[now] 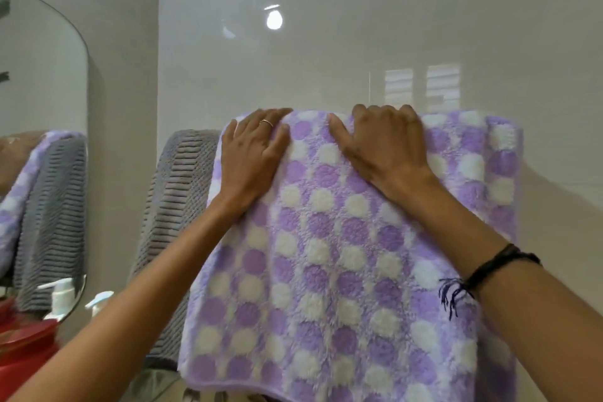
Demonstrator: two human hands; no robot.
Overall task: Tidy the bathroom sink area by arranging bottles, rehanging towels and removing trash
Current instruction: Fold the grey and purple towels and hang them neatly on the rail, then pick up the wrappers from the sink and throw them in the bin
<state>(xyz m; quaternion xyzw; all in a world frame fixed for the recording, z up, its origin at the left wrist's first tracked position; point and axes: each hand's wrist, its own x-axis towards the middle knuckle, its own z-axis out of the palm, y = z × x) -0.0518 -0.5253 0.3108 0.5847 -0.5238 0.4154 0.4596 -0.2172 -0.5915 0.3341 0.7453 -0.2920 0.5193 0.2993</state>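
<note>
Over the hidden rail hangs the towel (326, 254); left hand (253, 157) presses flat, right hand (388, 143) curls over its top fold. Best smooth outward, evening both sides.

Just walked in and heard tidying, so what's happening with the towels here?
A person is hanging the purple-and-white dotted towel against the tiled wall. The left hand lies flat on its upper left part; the right hand curls its fingers over the top edge. A gray ribbed towel already hangs just left of it.
</note>
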